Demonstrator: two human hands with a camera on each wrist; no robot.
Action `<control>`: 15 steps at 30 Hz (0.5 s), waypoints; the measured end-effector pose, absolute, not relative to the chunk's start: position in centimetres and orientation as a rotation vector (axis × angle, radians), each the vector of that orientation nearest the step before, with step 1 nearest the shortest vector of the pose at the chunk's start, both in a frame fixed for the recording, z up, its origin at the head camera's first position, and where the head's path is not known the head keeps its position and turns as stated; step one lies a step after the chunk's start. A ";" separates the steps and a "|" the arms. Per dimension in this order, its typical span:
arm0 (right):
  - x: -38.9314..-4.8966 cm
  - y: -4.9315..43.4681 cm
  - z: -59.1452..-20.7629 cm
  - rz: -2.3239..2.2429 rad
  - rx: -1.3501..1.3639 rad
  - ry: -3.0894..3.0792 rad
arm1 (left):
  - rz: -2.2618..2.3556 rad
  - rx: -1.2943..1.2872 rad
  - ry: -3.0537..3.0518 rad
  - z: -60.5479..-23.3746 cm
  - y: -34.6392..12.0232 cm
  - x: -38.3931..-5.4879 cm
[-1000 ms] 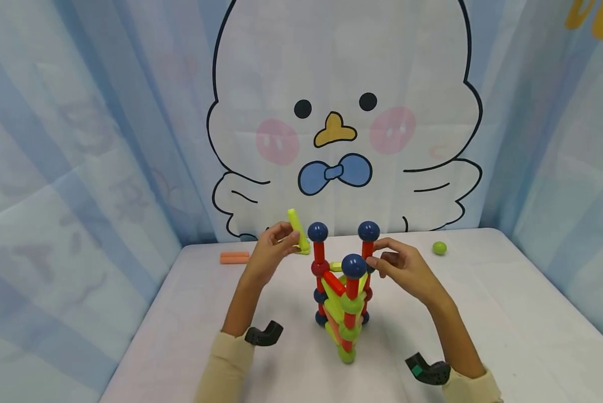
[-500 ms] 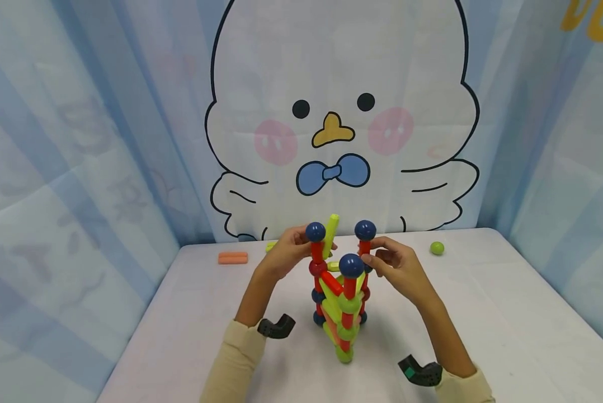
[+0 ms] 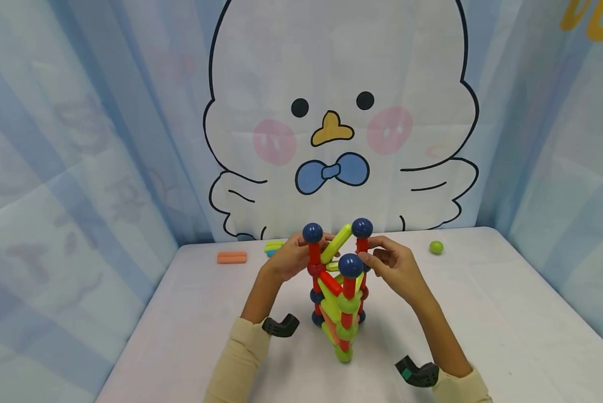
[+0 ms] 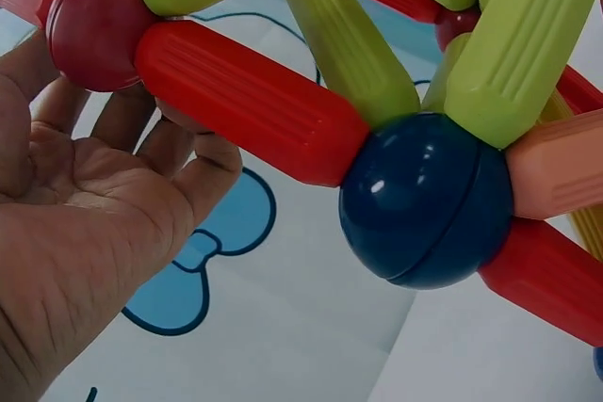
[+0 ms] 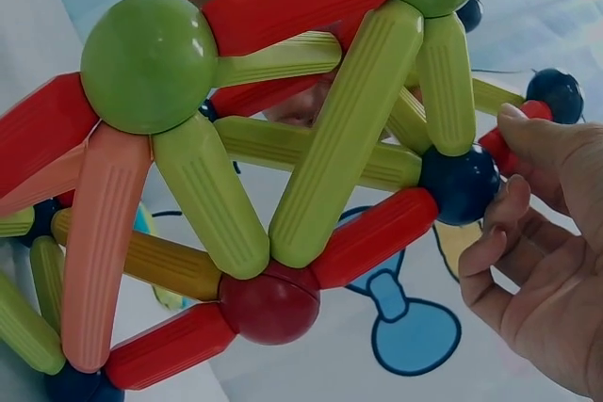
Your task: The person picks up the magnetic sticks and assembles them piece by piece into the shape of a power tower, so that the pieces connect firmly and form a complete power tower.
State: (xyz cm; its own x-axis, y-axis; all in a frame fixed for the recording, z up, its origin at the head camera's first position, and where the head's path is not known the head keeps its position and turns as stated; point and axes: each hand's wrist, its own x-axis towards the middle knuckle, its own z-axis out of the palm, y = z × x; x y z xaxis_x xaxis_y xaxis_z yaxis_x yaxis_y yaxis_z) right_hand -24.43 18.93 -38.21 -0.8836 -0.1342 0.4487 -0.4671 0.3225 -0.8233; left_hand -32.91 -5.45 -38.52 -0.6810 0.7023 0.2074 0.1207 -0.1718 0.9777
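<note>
A tower of magnetic rods and balls (image 3: 349,303) stands at the table's middle, three upright columns topped by navy balls. Behind its left column, my left hand (image 3: 291,259) holds a yellow-green rod (image 3: 338,243), partly hidden by that column. This rod slants upward, its upper end against the back right navy ball (image 3: 362,228) and its lower end close to the red ball (image 3: 315,269). My right hand (image 3: 393,267) pinches the red rod (image 3: 362,244) beneath the back right ball. In the right wrist view, its thumb lies along this rod, beside a lower navy ball (image 5: 460,184).
Two orange rods (image 3: 231,257) lie at the table's back left. Beside them are yellow-green rods (image 3: 273,245) and a blue piece (image 3: 271,253), partly behind my left hand. A green ball (image 3: 436,247) sits at the back right. A printed curtain (image 3: 432,112) hangs behind the table.
My left hand has moved right, behind the left column, carrying the yellow-green rod, which now tilts to the right against the back right ball. The right hand keeps its place on the column.
</note>
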 end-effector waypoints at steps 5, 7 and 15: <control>-24.4 19.0 -38.0 1.583 0.540 -2.286 | 1.882 0.988 1.710 -38.5 -5.4 -33.0; -24.4 19.0 -38.0 1.585 0.537 -2.284 | 1.879 0.995 1.715 -38.4 -5.4 -32.9; -24.3 18.9 -38.1 1.596 0.534 -2.289 | 1.866 1.002 1.729 -38.6 -5.5 -32.8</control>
